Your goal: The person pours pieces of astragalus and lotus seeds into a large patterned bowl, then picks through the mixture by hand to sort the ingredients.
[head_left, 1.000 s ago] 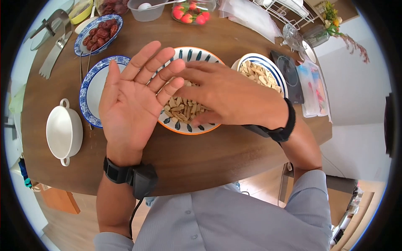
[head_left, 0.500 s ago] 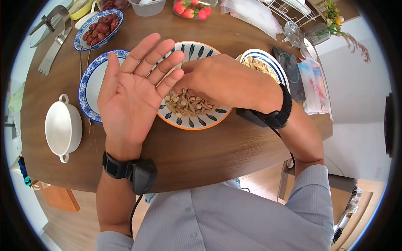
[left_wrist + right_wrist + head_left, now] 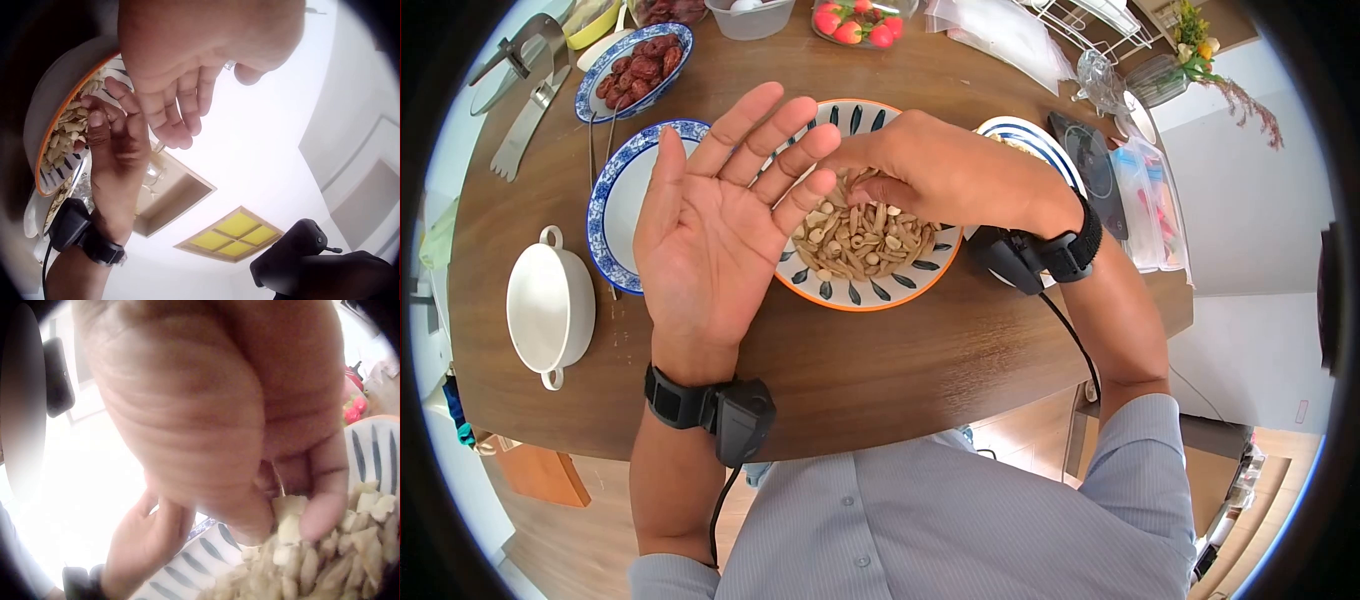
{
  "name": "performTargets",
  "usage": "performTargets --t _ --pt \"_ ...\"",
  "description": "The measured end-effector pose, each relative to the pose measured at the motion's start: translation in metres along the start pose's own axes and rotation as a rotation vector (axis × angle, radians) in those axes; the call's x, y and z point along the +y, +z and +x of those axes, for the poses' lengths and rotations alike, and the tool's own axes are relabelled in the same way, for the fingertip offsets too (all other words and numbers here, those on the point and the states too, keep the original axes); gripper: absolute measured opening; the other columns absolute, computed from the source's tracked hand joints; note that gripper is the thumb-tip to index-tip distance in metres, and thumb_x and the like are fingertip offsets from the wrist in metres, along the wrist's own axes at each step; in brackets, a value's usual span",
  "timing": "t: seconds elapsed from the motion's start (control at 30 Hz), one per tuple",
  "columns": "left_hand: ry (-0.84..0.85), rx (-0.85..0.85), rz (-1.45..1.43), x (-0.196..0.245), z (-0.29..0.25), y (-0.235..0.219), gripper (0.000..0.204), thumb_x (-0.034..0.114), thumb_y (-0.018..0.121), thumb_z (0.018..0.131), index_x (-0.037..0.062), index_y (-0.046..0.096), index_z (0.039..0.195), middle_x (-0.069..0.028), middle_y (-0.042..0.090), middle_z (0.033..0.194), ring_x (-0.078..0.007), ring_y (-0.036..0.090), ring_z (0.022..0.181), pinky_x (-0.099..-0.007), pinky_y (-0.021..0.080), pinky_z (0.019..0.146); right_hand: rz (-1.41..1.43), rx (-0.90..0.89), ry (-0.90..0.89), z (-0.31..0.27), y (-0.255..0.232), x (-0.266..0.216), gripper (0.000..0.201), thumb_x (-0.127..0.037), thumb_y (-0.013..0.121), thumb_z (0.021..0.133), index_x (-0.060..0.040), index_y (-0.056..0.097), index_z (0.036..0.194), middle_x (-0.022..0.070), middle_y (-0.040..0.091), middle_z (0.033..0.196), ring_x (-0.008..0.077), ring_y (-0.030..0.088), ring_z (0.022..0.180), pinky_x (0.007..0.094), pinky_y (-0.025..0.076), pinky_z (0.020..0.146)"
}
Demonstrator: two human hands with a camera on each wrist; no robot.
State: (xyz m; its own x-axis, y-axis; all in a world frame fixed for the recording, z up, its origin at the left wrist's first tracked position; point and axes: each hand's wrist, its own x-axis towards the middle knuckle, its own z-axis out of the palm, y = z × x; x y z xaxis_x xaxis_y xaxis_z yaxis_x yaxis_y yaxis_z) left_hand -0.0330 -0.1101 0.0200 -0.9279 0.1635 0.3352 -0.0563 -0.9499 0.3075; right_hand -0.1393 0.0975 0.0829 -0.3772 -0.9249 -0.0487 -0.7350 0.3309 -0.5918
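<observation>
Palm up and with fingers spread, my left hand (image 3: 720,225) hovers between the blue-rimmed plate and the orange-rimmed bowl, with nothing on the palm. My right hand (image 3: 945,170) reaches into the orange-rimmed bowl (image 3: 890,292), which has dark leaf-like marks inside. Pale brown dried slices (image 3: 850,245), mixed with rounder bits, fill its middle. In the right wrist view the thumb and fingertips come together around a few pale dried slices (image 3: 289,528) at the top of the heap. The left wrist view shows the right hand (image 3: 119,137) curled at the bowl's rim.
A blue-patterned plate (image 3: 612,225) and white two-handled pot (image 3: 550,305) stand at left. Behind are a bowl of red dates (image 3: 640,72) and a strawberry container (image 3: 860,25). At right are a blue-striped bowl (image 3: 1015,127) and a black flat device (image 3: 1090,165).
My right hand has gone from fingers spread over the bowl to fingers drawn together down in the slices. My left hand has stayed almost still, palm up. The view has shifted slightly.
</observation>
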Motion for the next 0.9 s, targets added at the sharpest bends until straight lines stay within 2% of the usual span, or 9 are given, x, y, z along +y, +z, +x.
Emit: performTargets --t 0.23,0.3,0.33,0.4,0.5,0.63,0.73,0.83,0.9 --pt "0.006 0.02 0.03 -0.001 0.0 0.0 0.067 0.045 0.029 0.113 -0.0058 0.031 0.157 -0.0231 0.048 0.154 -0.0357 0.051 0.14 -0.0474 0.044 0.115 -0.04 -0.044 -0.003 -0.002 -0.006 0.001 0.024 -0.005 0.069 0.093 0.0013 0.065 0.117 0.0198 0.074 0.094 0.0408 0.069 0.084 0.0448 0.054 0.076" --pt "0.005 0.022 0.029 -0.001 0.0 0.0 0.067 0.045 0.029 0.113 -0.0059 0.031 0.157 -0.0231 0.048 0.154 -0.0357 0.05 0.14 -0.0474 0.044 0.115 -0.012 -0.015 -0.084 -0.003 -0.006 0.005 0.023 0.001 0.067 0.092 0.0014 0.066 0.115 0.0175 0.074 0.094 0.0363 0.071 0.082 0.0426 0.054 0.074" --pt "0.003 0.014 0.028 -0.001 0.0 0.0 0.067 0.045 0.029 0.113 -0.0061 0.03 0.157 -0.0231 0.048 0.154 -0.0357 0.05 0.14 -0.0476 0.044 0.115 -0.01 -0.016 -0.083 -0.004 -0.007 0.005 0.023 0.001 0.067 0.092 0.0014 0.066 0.115 0.0175 0.074 0.094 0.0363 0.071 0.082 0.0426 0.054 0.074" --pt "0.0 0.008 0.025 -0.001 0.0 0.001 0.067 0.045 0.029 0.113 -0.0062 0.03 0.157 -0.0231 0.048 0.154 -0.0358 0.05 0.14 -0.0477 0.044 0.115 0.046 -0.076 -0.055 -0.005 -0.011 0.004 0.024 0.007 0.063 0.089 0.0015 0.067 0.113 0.0146 0.075 0.095 0.0299 0.073 0.082 0.0394 0.055 0.072" --pt "-0.003 0.0 0.025 -0.001 -0.001 0.0 0.068 0.045 0.029 0.113 -0.0066 0.029 0.157 -0.0236 0.047 0.155 -0.0362 0.049 0.141 -0.0478 0.043 0.116 0.054 -0.075 0.003 -0.006 -0.014 -0.001 0.026 0.01 0.06 0.089 0.0014 0.068 0.111 0.0125 0.076 0.096 0.025 0.074 0.083 0.036 0.057 0.073" --pt "-0.004 -0.013 0.003 -0.001 0.0 -0.001 0.068 0.044 0.029 0.113 -0.0073 0.028 0.157 -0.025 0.045 0.156 -0.0368 0.046 0.144 -0.0483 0.04 0.119 0.074 0.006 -0.1 -0.005 -0.005 0.013 0.026 0.01 0.06 0.089 0.0005 0.069 0.111 0.013 0.076 0.098 0.0253 0.074 0.085 0.0354 0.058 0.077" --pt "-0.006 -0.038 -0.014 0.0 0.001 -0.002 0.067 0.043 0.029 0.113 -0.0076 0.028 0.157 -0.0258 0.044 0.156 -0.0369 0.044 0.146 -0.0488 0.039 0.12 0.142 -0.03 -0.04 -0.006 -0.007 0.011 0.026 0.011 0.059 0.09 0.0001 0.069 0.111 0.0138 0.076 0.097 0.0254 0.075 0.088 0.0354 0.058 0.081" --pt "-0.008 -0.054 -0.02 0.0 0.001 -0.003 0.067 0.043 0.029 0.113 -0.0078 0.027 0.157 -0.0261 0.043 0.157 -0.037 0.042 0.147 -0.0493 0.038 0.121 0.086 -0.042 -0.065 -0.007 -0.007 0.011 0.026 0.007 0.063 0.089 -0.0014 0.069 0.113 0.0143 0.075 0.099 0.0289 0.074 0.089 0.038 0.058 0.079" --pt "-0.007 -0.051 -0.018 0.0 0.001 -0.003 0.067 0.043 0.028 0.114 -0.0078 0.027 0.157 -0.0262 0.042 0.157 -0.037 0.042 0.147 -0.0494 0.038 0.121 0.01 -0.083 -0.148 -0.01 -0.007 0.008 0.026 0.002 0.068 0.088 -0.0036 0.07 0.113 0.0139 0.074 0.098 0.0321 0.072 0.09 0.0409 0.056 0.078"
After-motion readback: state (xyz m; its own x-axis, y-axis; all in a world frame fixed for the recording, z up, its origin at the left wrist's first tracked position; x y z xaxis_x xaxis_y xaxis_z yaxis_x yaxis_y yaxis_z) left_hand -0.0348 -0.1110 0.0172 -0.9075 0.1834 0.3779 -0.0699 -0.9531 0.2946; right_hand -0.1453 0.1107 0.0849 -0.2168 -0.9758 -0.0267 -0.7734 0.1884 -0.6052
